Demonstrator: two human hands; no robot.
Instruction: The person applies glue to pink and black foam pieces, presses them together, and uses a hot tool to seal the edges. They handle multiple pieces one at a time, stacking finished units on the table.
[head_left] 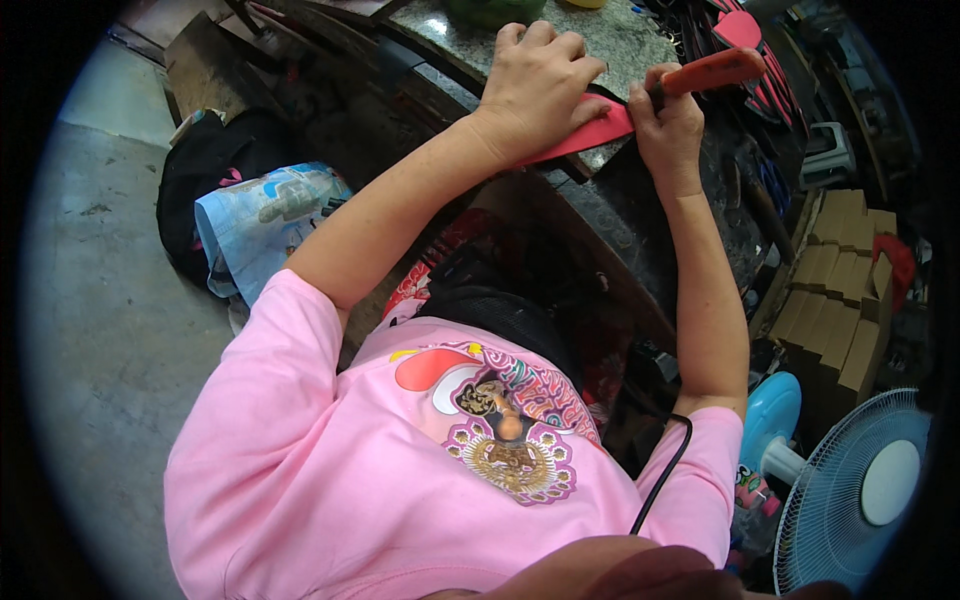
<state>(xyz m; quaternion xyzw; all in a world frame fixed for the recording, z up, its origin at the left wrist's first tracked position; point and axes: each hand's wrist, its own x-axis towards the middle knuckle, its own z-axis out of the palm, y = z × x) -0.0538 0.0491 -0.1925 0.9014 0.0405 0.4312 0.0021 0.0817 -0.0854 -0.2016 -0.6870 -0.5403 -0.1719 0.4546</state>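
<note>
At the edge of a speckled stone worktop (630,50), my left hand (540,88) has its fingers curled, with the thumb pressed on a flat pink strip (575,138) of sheet material. The strip runs from under my left wrist towards my right hand (668,128). That hand is closed around a tool with a worn orange handle (722,70); the handle points up to the right. The tool's working end is hidden by my fingers, so its kind cannot be made out. Both hands are close together, with the pink strip between them.
Black and pink cut pieces (765,75) pile up at the right of the worktop. A green bowl-like thing (495,12) sits at the far edge. Cardboard boxes (840,280) and a fan (860,490) stand on the right. On the left lies a black bag (185,195) with a light-blue cloth (270,215).
</note>
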